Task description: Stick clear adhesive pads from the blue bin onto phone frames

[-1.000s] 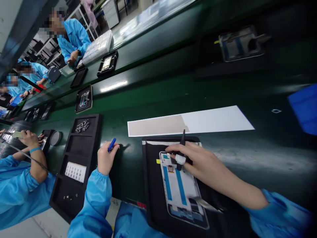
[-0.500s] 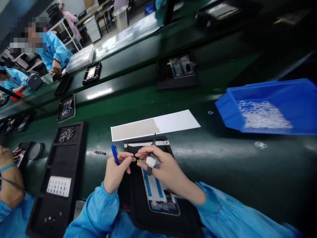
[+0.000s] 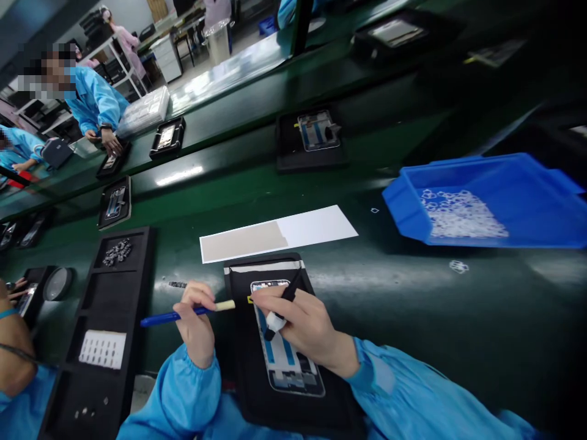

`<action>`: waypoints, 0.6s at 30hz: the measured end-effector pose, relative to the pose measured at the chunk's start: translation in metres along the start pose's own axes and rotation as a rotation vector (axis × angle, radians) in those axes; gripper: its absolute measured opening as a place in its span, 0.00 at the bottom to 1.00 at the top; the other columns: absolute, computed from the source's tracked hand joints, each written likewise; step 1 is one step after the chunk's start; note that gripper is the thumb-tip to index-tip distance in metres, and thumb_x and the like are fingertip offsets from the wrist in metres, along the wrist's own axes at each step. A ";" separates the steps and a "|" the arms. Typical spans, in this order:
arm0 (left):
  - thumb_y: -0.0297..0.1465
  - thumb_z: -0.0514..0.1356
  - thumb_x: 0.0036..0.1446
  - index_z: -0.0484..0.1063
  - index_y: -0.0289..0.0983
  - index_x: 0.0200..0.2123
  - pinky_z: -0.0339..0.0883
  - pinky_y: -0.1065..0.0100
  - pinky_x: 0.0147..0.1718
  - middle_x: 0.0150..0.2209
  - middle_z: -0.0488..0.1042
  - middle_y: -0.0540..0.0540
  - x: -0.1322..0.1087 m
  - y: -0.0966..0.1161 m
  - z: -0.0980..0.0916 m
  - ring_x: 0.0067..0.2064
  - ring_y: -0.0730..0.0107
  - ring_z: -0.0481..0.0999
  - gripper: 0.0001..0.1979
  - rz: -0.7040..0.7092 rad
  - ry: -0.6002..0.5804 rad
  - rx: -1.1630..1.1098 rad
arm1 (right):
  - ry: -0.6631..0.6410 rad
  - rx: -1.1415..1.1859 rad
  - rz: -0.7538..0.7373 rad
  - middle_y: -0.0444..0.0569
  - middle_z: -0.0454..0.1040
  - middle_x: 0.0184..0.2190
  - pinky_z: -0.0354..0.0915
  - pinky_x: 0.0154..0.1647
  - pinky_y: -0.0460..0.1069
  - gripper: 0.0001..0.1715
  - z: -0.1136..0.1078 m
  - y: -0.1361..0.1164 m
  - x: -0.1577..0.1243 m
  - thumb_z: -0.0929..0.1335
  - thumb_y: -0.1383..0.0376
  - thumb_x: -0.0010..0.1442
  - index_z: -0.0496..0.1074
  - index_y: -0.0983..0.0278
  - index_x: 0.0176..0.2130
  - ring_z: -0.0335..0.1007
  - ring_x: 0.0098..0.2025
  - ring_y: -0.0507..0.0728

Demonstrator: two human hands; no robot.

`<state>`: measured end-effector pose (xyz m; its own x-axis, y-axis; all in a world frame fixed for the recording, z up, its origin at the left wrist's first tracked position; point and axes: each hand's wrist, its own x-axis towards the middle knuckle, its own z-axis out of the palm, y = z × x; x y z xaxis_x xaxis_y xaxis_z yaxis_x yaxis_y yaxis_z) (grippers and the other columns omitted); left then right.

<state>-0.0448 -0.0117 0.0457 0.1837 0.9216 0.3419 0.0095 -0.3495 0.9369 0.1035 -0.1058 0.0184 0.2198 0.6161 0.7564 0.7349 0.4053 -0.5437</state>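
Observation:
My left hand (image 3: 197,318) is closed around a blue pen-like stick (image 3: 169,318) with a cream-coloured tip, held almost level and pointing right. My right hand (image 3: 307,324) grips a slim black tool (image 3: 290,290) with a white wrapped part; its exact kind is unclear. The fingertips of that hand are over the upper left of a phone frame (image 3: 279,348), near a small yellow tab (image 3: 250,299). Blue strips run along the frame, which lies in a black tray (image 3: 257,397). My fingers and the tool cover part of its upper half.
A white-and-beige sheet (image 3: 316,224) lies behind the tray. At right stands a blue bin (image 3: 541,208) with small white rings. A black compartment tray (image 3: 107,292) with small parts is at left. A co-worker's arm (image 3: 16,348) is at far left; phone trays line the ledge behind.
My left hand has turned and moved left, away from the right fingertips; the blue stick has swung from upright to nearly level. My right hand has lowered over the frame.

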 end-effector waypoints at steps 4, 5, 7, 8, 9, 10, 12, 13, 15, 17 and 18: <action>0.57 0.44 0.63 0.64 0.38 0.16 0.61 0.69 0.20 0.21 0.64 0.49 -0.001 0.000 0.004 0.21 0.73 0.64 0.35 -0.093 -0.033 -0.114 | -0.042 0.043 -0.010 0.46 0.81 0.38 0.76 0.40 0.46 0.24 0.001 0.000 -0.002 0.62 0.78 0.61 0.71 0.57 0.51 0.80 0.40 0.53; 0.56 0.45 0.63 0.65 0.37 0.17 0.61 0.69 0.19 0.22 0.65 0.49 -0.002 -0.001 0.005 0.21 0.74 0.64 0.34 -0.119 -0.055 -0.128 | -0.049 0.055 -0.015 0.46 0.81 0.38 0.76 0.40 0.46 0.24 0.001 0.000 -0.002 0.61 0.78 0.62 0.71 0.57 0.50 0.80 0.41 0.53; 0.55 0.46 0.64 0.65 0.37 0.18 0.62 0.70 0.19 0.23 0.66 0.48 -0.004 -0.002 0.006 0.20 0.75 0.64 0.33 -0.153 -0.090 -0.158 | -0.056 0.074 -0.023 0.47 0.81 0.38 0.76 0.41 0.46 0.23 0.002 0.000 -0.002 0.61 0.78 0.62 0.70 0.58 0.50 0.80 0.41 0.53; 0.54 0.46 0.64 0.66 0.37 0.18 0.62 0.70 0.19 0.24 0.66 0.48 -0.005 -0.002 0.006 0.20 0.75 0.65 0.33 -0.165 -0.105 -0.174 | -0.058 0.082 -0.023 0.48 0.81 0.38 0.76 0.40 0.46 0.22 0.003 0.001 -0.002 0.61 0.78 0.62 0.70 0.58 0.50 0.80 0.41 0.53; 0.54 0.47 0.64 0.66 0.36 0.18 0.63 0.71 0.19 0.24 0.66 0.49 -0.006 -0.003 0.007 0.21 0.76 0.65 0.32 -0.174 -0.118 -0.189 | -0.063 0.090 -0.006 0.48 0.81 0.38 0.76 0.40 0.46 0.21 0.003 0.001 -0.003 0.61 0.78 0.63 0.70 0.58 0.49 0.80 0.41 0.53; 0.53 0.48 0.64 0.66 0.36 0.19 0.63 0.71 0.19 0.24 0.66 0.49 -0.006 -0.003 0.007 0.21 0.76 0.66 0.32 -0.181 -0.128 -0.202 | -0.066 0.100 0.024 0.48 0.81 0.38 0.76 0.39 0.46 0.19 0.004 0.001 -0.003 0.62 0.77 0.64 0.70 0.58 0.48 0.80 0.40 0.53; 0.53 0.49 0.64 0.66 0.36 0.19 0.63 0.72 0.18 0.24 0.66 0.49 -0.007 -0.003 0.007 0.21 0.76 0.66 0.31 -0.183 -0.131 -0.218 | -0.085 0.129 0.136 0.47 0.81 0.38 0.76 0.39 0.47 0.14 0.005 0.000 -0.003 0.64 0.73 0.65 0.71 0.58 0.47 0.80 0.39 0.54; 0.52 0.49 0.64 0.66 0.36 0.19 0.63 0.72 0.18 0.24 0.66 0.49 -0.007 -0.004 0.007 0.20 0.76 0.66 0.31 -0.177 -0.129 -0.223 | -0.094 0.151 0.208 0.47 0.81 0.38 0.76 0.39 0.47 0.12 0.005 0.000 -0.003 0.65 0.70 0.65 0.71 0.58 0.46 0.80 0.38 0.54; 0.51 0.49 0.65 0.66 0.36 0.19 0.64 0.73 0.17 0.23 0.66 0.49 -0.007 -0.005 0.007 0.20 0.77 0.66 0.30 -0.157 -0.124 -0.238 | -0.107 0.219 0.345 0.46 0.81 0.38 0.76 0.40 0.48 0.09 0.006 -0.001 -0.002 0.67 0.68 0.64 0.72 0.58 0.46 0.80 0.39 0.55; 0.50 0.50 0.65 0.66 0.35 0.20 0.65 0.73 0.18 0.24 0.66 0.50 -0.007 -0.007 0.007 0.20 0.77 0.67 0.29 -0.134 -0.130 -0.258 | -0.117 0.308 0.430 0.46 0.81 0.38 0.76 0.41 0.49 0.11 0.006 -0.002 0.000 0.68 0.68 0.62 0.71 0.58 0.46 0.80 0.39 0.55; 0.49 0.50 0.66 0.66 0.35 0.21 0.66 0.73 0.18 0.24 0.66 0.50 -0.007 -0.008 0.007 0.21 0.77 0.67 0.29 -0.124 -0.137 -0.264 | -0.117 0.349 0.450 0.45 0.81 0.38 0.76 0.42 0.48 0.12 0.005 -0.002 0.001 0.69 0.69 0.61 0.71 0.58 0.46 0.80 0.39 0.55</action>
<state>-0.0390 -0.0166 0.0351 0.3279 0.9169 0.2275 -0.2117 -0.1634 0.9636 0.0984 -0.1027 0.0181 0.3746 0.8419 0.3884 0.3264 0.2724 -0.9051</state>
